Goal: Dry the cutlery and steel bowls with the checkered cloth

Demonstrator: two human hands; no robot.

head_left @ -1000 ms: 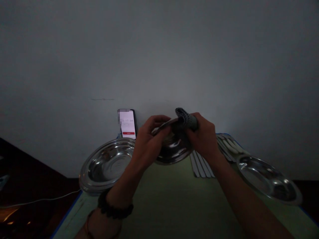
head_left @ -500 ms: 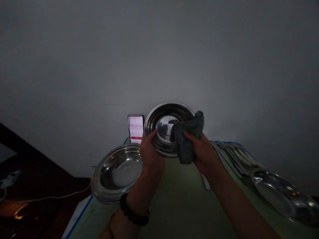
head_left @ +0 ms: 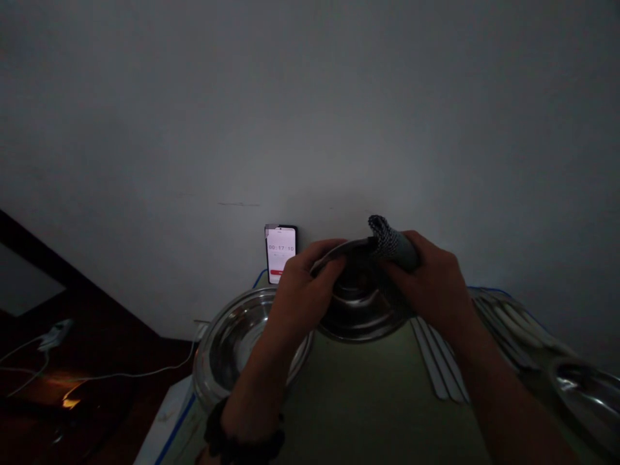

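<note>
A shiny metal bowl (head_left: 361, 323) is held up over the green tabletop, tilted so that its inside is in shadow. My left hand (head_left: 307, 287) grips its left rim, thumb on the inner side and fingers behind. On the right rim, my right hand (head_left: 431, 278) is closed on a dark grey woven cloth (head_left: 390, 245) folded over the edge. Part of the cloth is hidden by the right hand. Just left of the held bowl, a larger metal basin (head_left: 217, 352) rests on the table, partly covered by my left forearm.
A phone (head_left: 281, 255) showing a timer leans on the wall. White-handled flat utensils (head_left: 438, 365) lie right of centre, with several more (head_left: 513, 323) farther right. Another metal bowl (head_left: 593, 394) sits at the right edge. A white power strip (head_left: 57, 332) with cables lies at left.
The bowl has turned from facing me to a steeper tilt and sits lower. My right hand and the cloth have shifted to its upper right rim. The whole view has swung slightly left.
</note>
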